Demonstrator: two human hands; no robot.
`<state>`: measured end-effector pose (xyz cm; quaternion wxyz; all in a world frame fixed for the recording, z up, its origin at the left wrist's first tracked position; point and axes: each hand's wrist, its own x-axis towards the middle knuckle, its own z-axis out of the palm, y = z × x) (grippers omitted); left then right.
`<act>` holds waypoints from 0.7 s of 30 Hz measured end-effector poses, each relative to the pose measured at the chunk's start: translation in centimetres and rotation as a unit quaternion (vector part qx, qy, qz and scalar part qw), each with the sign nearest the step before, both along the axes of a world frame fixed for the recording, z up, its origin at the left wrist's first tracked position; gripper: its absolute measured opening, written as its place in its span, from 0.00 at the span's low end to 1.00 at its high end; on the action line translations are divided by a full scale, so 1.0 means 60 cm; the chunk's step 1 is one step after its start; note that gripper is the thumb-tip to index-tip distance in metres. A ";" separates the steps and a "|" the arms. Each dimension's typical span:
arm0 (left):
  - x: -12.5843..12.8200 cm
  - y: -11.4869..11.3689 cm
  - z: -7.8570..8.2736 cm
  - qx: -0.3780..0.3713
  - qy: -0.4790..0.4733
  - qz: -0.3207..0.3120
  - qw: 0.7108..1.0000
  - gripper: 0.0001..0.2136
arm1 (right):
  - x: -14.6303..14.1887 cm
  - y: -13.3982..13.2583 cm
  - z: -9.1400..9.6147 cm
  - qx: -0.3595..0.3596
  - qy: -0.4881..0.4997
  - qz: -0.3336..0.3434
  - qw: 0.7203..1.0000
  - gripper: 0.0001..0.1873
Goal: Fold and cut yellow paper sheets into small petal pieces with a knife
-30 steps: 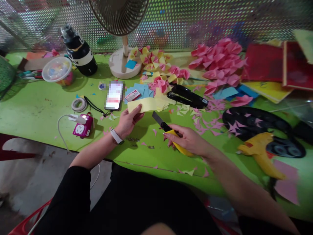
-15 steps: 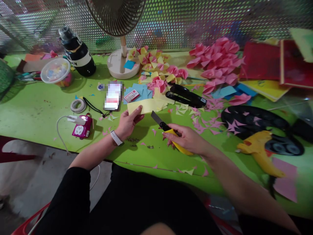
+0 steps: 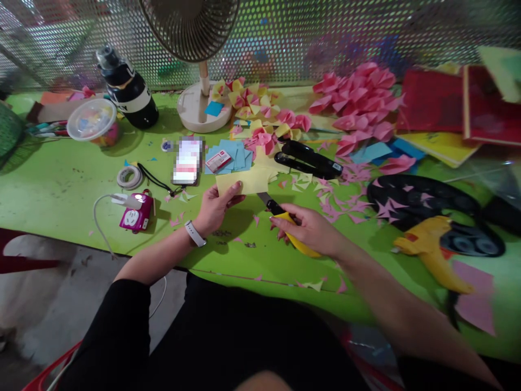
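My left hand [image 3: 217, 207] is closed on a strip of pale yellow paper [image 3: 254, 181], with the thumb on top and the fingers beneath. A pair of scissors [image 3: 302, 245] with yellow handles and dark blades is in my right hand [image 3: 315, 231], the fingers wrapped around the handles. The blades point up and left, and their tips meet the lower right edge of the strip, partly hidden by it. Behind the strip lie light blue paper pieces [image 3: 242, 157] with a small red and white box [image 3: 218, 161] on them. A black stapler [image 3: 311, 160] lies to the right.
Pink folded paper flowers [image 3: 362, 103] are heaped at the back, beside a fan [image 3: 199, 117]. Pink scraps surround a black tray-like object [image 3: 423, 195] at right, near a yellow glue gun [image 3: 427, 244]. A phone [image 3: 188, 157], tape roll [image 3: 129, 177], purple socket block [image 3: 136, 212] and bottle [image 3: 134, 98] stand left.
My left hand has moved slightly right with the yellow strip, bringing its edge over the scissors' tips. My right hand has barely moved.
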<state>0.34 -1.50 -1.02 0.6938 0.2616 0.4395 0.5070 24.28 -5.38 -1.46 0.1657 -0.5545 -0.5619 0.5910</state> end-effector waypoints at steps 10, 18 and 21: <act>0.003 -0.006 0.003 0.028 0.050 -0.030 0.998 0.19 | -0.001 0.003 0.004 0.030 0.010 -0.017 0.999 0.35; 0.002 -0.004 -0.007 0.023 0.064 -0.045 0.997 0.19 | 0.004 0.008 0.008 0.032 0.005 -0.031 0.999 0.32; 0.003 -0.002 -0.011 0.019 0.058 -0.038 0.997 0.19 | 0.005 0.009 0.007 0.037 0.007 -0.036 0.999 0.32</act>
